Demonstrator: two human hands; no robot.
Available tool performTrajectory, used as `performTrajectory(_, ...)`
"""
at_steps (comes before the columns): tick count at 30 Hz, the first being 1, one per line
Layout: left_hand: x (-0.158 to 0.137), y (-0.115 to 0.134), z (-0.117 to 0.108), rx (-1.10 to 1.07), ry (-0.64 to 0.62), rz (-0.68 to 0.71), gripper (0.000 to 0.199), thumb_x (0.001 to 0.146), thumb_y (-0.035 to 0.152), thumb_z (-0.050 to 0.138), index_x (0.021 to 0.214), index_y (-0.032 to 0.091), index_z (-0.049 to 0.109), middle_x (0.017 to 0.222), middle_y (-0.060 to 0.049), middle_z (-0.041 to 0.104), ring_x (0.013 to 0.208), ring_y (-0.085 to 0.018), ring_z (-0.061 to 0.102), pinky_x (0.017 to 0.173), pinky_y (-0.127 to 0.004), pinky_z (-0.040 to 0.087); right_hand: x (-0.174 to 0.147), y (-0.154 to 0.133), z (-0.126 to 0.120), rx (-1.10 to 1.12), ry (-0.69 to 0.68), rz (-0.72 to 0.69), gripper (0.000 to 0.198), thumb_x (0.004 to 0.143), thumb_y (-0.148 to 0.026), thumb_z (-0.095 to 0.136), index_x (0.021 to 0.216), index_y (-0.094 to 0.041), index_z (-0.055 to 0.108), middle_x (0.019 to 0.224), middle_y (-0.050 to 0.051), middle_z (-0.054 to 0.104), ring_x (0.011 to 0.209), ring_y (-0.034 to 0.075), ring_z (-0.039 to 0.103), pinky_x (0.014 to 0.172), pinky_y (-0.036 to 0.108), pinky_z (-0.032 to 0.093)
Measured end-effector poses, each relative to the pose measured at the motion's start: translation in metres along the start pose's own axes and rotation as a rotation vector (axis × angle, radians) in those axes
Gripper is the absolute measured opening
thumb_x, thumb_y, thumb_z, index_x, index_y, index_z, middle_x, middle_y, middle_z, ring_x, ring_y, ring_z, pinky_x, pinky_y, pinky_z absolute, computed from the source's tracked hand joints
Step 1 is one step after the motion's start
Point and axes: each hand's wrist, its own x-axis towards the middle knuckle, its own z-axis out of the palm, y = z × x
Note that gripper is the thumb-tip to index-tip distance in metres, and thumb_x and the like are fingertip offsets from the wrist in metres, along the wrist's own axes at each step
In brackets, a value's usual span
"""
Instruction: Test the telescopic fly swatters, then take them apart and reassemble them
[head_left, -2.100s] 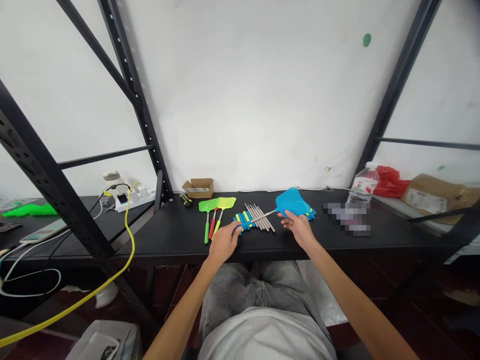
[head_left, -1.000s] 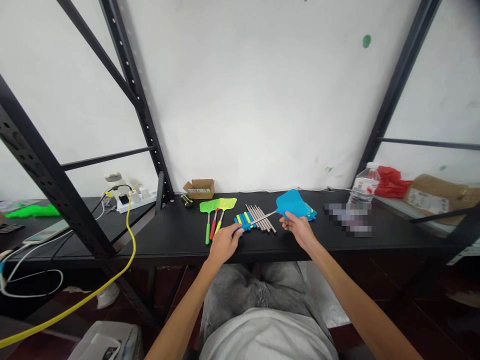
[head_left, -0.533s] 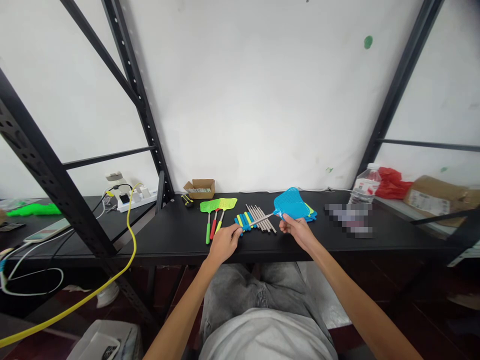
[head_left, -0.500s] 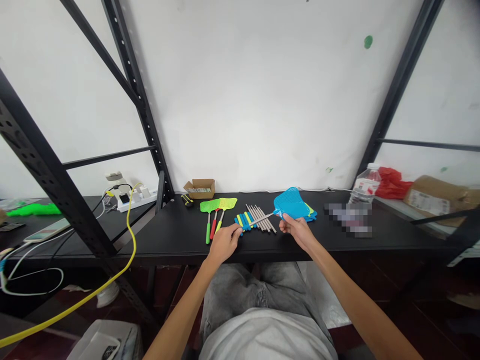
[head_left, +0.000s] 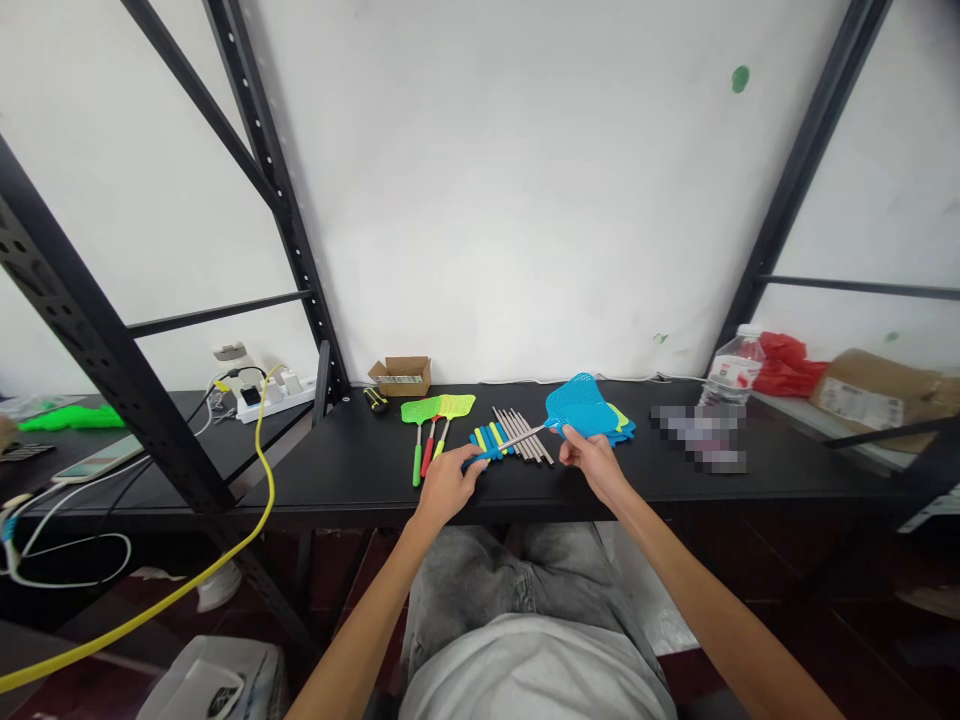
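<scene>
A blue fly swatter point(head_left: 576, 402) with a metal rod lies across the space between my hands. My left hand point(head_left: 448, 484) is closed round the blue grip at its near end. My right hand point(head_left: 596, 465) pinches the neck just below the blue mesh head. Beneath and beyond the rod are blue and yellow handle grips point(head_left: 489, 436) in a row and several loose metal rods point(head_left: 525, 432). More swatter heads point(head_left: 622, 432), blue and yellow-green, are partly hidden behind my right hand. Left of these lie fly swatters point(head_left: 456, 404) with green, red and yellow handles.
The black table point(head_left: 337, 465) holds a small open cardboard box point(head_left: 403, 376) and a yellow-black tool point(head_left: 375, 401) at the back left. A plastic bottle point(head_left: 731, 372) and a blurred patch are on the right. A yellow cable point(head_left: 268, 470) hangs at left beside the black rack post point(head_left: 97, 330).
More of the blue grip now shows beyond my left fingers, where mostly the metal rod showed before. My right hand keeps its hold at the neck, nearly still.
</scene>
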Motion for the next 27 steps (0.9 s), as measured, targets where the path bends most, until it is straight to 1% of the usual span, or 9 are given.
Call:
performTrajectory(2,0.000,0.000,0.000,-0.006,-0.002,-0.007,0.023,0.090,0.035,0.052,0.101,0.025,0.070,0.096,-0.002,0.074,0.083,-0.019,0.066,0.072,-0.026,0.045,0.000,0.000,0.002,-0.041,0.020,-0.007,0.041,0.074,-0.055,0.070,0.060,-0.017,0.067,0.056,0.004,0.060,0.053,0.013,0.050,0.053,0.027,0.041)
performTrajectory(4,0.000,0.000,0.000,-0.009,-0.002,-0.012,0.024,0.090,0.035,0.052,0.101,0.024,0.070,0.097,-0.002,0.074,0.084,-0.020,0.067,0.075,-0.027,0.046,-0.001,-0.001,0.002,-0.078,0.027,-0.010,0.042,0.075,-0.055,0.067,0.057,-0.017,0.066,0.055,0.004,0.059,0.052,0.013,0.049,0.054,0.028,0.041)
performTrajectory(9,0.000,0.003,-0.003,-0.008,0.003,-0.009,0.026,0.090,0.037,0.052,0.103,0.024,0.070,0.101,-0.003,0.073,0.090,-0.022,0.066,0.077,-0.027,0.046,-0.002,-0.001,0.003,-0.142,0.034,-0.013,0.041,0.078,-0.057,0.064,0.075,-0.018,0.073,0.048,0.000,0.053,0.051,0.015,0.049,0.054,0.028,0.038)
performTrajectory(12,-0.001,0.003,-0.003,0.000,0.000,-0.015,0.027,0.091,0.038,0.051,0.103,0.024,0.071,0.099,-0.003,0.074,0.086,-0.021,0.066,0.075,-0.027,0.046,-0.002,0.000,0.003,-0.145,0.024,-0.018,0.042,0.077,-0.059,0.063,0.077,-0.018,0.073,0.048,0.000,0.053,0.050,0.015,0.049,0.054,0.029,0.038)
performTrajectory(14,-0.001,0.003,-0.003,0.008,-0.005,-0.021,0.029,0.091,0.038,0.050,0.104,0.023,0.071,0.096,-0.003,0.074,0.078,-0.019,0.066,0.072,-0.027,0.045,-0.001,0.000,0.002,-0.147,0.000,-0.019,0.043,0.077,-0.059,0.063,0.077,-0.018,0.073,0.049,0.000,0.053,0.051,0.014,0.049,0.055,0.028,0.038)
performTrajectory(16,0.000,0.002,-0.002,0.002,-0.012,-0.023,0.031,0.092,0.039,0.047,0.105,0.022,0.071,0.095,-0.004,0.074,0.074,-0.019,0.066,0.071,-0.027,0.045,-0.001,0.000,0.001,-0.152,-0.034,-0.019,0.043,0.078,-0.060,0.062,0.078,-0.018,0.072,0.050,0.000,0.053,0.051,0.014,0.049,0.055,0.028,0.038)
performTrajectory(21,0.000,0.001,-0.001,-0.038,-0.046,-0.002,0.034,0.094,0.039,0.044,0.104,0.022,0.072,0.096,-0.004,0.074,0.087,-0.021,0.067,0.075,-0.026,0.044,-0.001,0.000,-0.004,-0.121,-0.118,0.005,0.042,0.080,-0.059,0.061,0.078,-0.019,0.070,0.051,-0.001,0.053,0.053,0.013,0.049,0.058,0.027,0.039)
performTrajectory(27,-0.001,0.006,-0.005,-0.011,-0.083,0.004,0.037,0.095,0.040,0.040,0.101,0.021,0.072,0.088,-0.004,0.073,0.082,-0.020,0.066,0.070,-0.025,0.041,0.000,-0.001,-0.009,-0.103,-0.185,0.035,0.042,0.080,-0.060,0.061,0.077,-0.018,0.068,0.050,-0.001,0.053,0.054,0.013,0.050,0.059,0.026,0.039)
